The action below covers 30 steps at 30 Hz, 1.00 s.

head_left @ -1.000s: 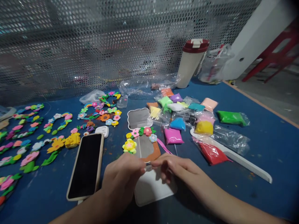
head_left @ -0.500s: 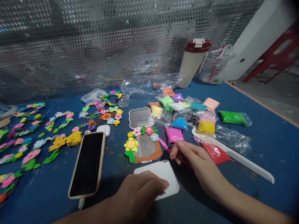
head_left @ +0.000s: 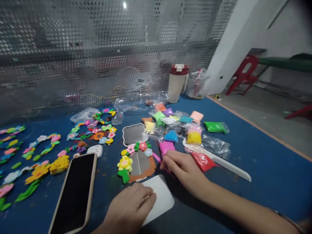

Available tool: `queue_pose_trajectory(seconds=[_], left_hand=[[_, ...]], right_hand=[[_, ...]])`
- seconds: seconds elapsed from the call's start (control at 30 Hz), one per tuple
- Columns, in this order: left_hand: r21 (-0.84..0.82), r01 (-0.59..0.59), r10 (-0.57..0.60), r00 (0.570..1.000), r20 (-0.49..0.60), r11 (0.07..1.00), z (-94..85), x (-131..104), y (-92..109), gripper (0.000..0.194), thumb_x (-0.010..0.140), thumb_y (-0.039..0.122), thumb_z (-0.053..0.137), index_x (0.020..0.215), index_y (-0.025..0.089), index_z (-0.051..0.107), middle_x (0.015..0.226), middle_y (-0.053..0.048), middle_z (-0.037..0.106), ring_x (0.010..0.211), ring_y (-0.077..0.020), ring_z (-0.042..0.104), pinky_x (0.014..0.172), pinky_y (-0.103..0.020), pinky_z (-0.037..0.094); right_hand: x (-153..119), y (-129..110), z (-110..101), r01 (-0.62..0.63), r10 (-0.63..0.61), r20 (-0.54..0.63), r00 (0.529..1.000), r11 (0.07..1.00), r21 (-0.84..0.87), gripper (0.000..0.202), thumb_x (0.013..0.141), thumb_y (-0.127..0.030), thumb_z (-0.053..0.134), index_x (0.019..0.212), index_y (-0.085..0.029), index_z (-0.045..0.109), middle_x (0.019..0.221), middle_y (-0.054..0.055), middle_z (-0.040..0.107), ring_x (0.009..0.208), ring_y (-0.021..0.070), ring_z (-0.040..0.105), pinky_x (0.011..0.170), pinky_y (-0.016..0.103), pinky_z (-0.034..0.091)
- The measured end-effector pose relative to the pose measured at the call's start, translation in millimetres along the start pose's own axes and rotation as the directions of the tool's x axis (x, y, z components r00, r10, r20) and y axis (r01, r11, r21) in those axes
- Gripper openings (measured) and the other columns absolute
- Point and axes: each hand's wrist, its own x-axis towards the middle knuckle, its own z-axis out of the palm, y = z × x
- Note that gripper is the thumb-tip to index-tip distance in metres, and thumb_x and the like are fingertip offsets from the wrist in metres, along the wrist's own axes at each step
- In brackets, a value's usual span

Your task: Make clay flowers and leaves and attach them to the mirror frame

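My left hand (head_left: 133,204) rests on a white board (head_left: 161,198), its fingers curled and the thumb close to them; anything under the fingertips is hidden. My right hand (head_left: 182,167) is closed in a pinch at a slim pink stick (head_left: 156,157), whose ends show on both sides of the fingers. Just behind those fingers lies a magenta clay packet (head_left: 167,147). Left of the right hand sits a small mirror (head_left: 141,164), its frame partly covered with brown clay and decorated with clay flowers and green leaves. A second, plain white-edged mirror (head_left: 135,134) lies behind it.
A phone (head_left: 74,191) and a white earbud case (head_left: 95,150) lie to the left, near several clay-flower frames (head_left: 42,144). Bagged clay, including a red packet (head_left: 202,161), and a white comb (head_left: 229,165) are on the right. A tumbler (head_left: 177,84) stands behind, before a perforated metal panel (head_left: 97,58).
The view has turned right and tilted up, so the table things appear further left and mostly lower. The left hand's fingers sit nearer the board's left edge. The right hand stays by the pink stick.
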Motion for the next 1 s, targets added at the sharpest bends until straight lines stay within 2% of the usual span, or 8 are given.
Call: queue_pose_trajectory(seconds=[0.1, 0.2, 0.37, 0.47, 0.6, 0.73, 0.9, 1.0], left_hand=[[0.061, -0.114, 0.118, 0.991, -0.061, 0.992, 0.2, 2.1, 0.6, 0.029, 0.09, 0.008, 0.036, 0.088, 0.017, 0.064, 0.084, -0.004, 0.072, 0.07, -0.0168, 0.065, 0.064, -0.026, 0.051], [-0.029, -0.129, 0.128, 0.99, -0.052, 0.991, -0.9, 3.9, 3.0, 0.02, 0.09, 0.01, 0.043, 0.089, 0.014, 0.063, 0.085, -0.005, 0.072, 0.073, -0.0177, 0.065, 0.066, -0.027, 0.051], [-0.279, 0.059, -0.029, 0.993, 0.112, 0.958, -4.3, 5.0, 4.4, 0.016, 0.091, 0.011, 0.043, 0.089, 0.017, 0.057, 0.084, -0.004, 0.065, 0.075, -0.0155, 0.06, 0.064, -0.025, 0.049], [-0.335, 0.171, -0.1, 0.971, 0.218, 0.927, -3.6, 3.4, 2.6, 0.011, 0.09, 0.012, 0.045, 0.089, 0.019, 0.053, 0.082, -0.001, 0.061, 0.075, -0.0154, 0.057, 0.066, -0.027, 0.047], [-0.345, 0.211, -0.114, 0.953, 0.279, 0.915, -2.2, 1.9, 0.6, 0.009, 0.089, 0.013, 0.047, 0.091, 0.021, 0.051, 0.085, -0.001, 0.06, 0.077, -0.0164, 0.056, 0.067, -0.028, 0.045], [-0.356, 0.196, -0.097, 0.956, 0.276, 0.914, -2.7, 1.7, 0.2, 0.008, 0.089, 0.014, 0.047, 0.091, 0.021, 0.05, 0.086, -0.002, 0.06, 0.078, -0.0169, 0.056, 0.067, -0.028, 0.044], [-0.358, 0.198, -0.117, 0.965, 0.234, 0.912, -0.1, 1.2, -0.2, 0.008, 0.088, 0.016, 0.049, 0.095, 0.021, 0.049, 0.085, -0.002, 0.061, 0.077, -0.0181, 0.056, 0.067, -0.029, 0.045], [-0.359, 0.204, -0.117, 0.961, 0.249, 0.911, 1.2, 0.8, -0.8, 0.008, 0.088, 0.016, 0.048, 0.094, 0.021, 0.049, 0.086, -0.002, 0.062, 0.078, -0.0184, 0.056, 0.067, -0.029, 0.045]], right_hand=[[4.3, 1.3, -6.6, 0.021, -0.029, -0.058, 0.998, 0.992, -0.128, 0.032, 0.093, -0.022, 0.04, 0.068, -0.018, 0.059, 0.068, 0.001, 0.061, 0.065, 0.0124, 0.056, 0.061, 0.023, 0.043], [15.9, 14.7, -30.2, -0.047, -0.016, -0.212, 0.977, 0.956, -0.288, 0.016, 0.088, -0.019, 0.047, 0.086, -0.017, 0.063, 0.09, 0.008, 0.062, 0.088, 0.0204, 0.057, 0.078, 0.032, 0.043], [24.9, 62.3, -106.4, -0.359, 0.117, -0.541, 0.833, 0.858, -0.368, 0.027, 0.079, -0.01, 0.048, 0.105, -0.01, 0.057, 0.114, 0.023, 0.053, 0.112, 0.038, 0.046, 0.091, 0.056, 0.033], [21.0, 86.9, -136.2, -0.437, 0.188, -0.582, 0.791, 0.839, -0.323, 0.024, 0.078, -0.019, 0.055, 0.1, -0.011, 0.059, 0.108, 0.023, 0.057, 0.11, 0.0408, 0.049, 0.088, 0.059, 0.036], [20.5, 92.0, -125.4, -0.335, 0.186, -0.456, 0.87, 0.902, -0.272, 0.042, 0.075, -0.041, 0.063, 0.11, -0.019, 0.056, 0.113, 0.014, 0.062, 0.1, 0.0302, 0.06, 0.08, 0.043, 0.05], [24.7, 81.6, -102.2, -0.199, 0.1, -0.346, 0.933, 0.944, -0.262, 0.042, 0.065, -0.036, 0.073, 0.103, -0.023, 0.062, 0.103, 0.007, 0.067, 0.089, 0.0254, 0.064, 0.073, 0.035, 0.052], [22.2, 86.4, -115.9, -0.21, 0.046, -0.578, 0.815, 0.952, -0.221, 0.03, 0.081, -0.029, 0.052, 0.108, -0.016, 0.055, 0.107, 0.015, 0.063, 0.089, 0.0257, 0.063, 0.074, 0.038, 0.051], [21.6, 93.2, -116.8, -0.193, 0.013, -0.603, 0.797, 0.953, -0.234, 0.029, 0.082, -0.028, 0.047, 0.107, -0.016, 0.053, 0.102, 0.015, 0.064, 0.086, 0.0256, 0.063, 0.069, 0.038, 0.052]])
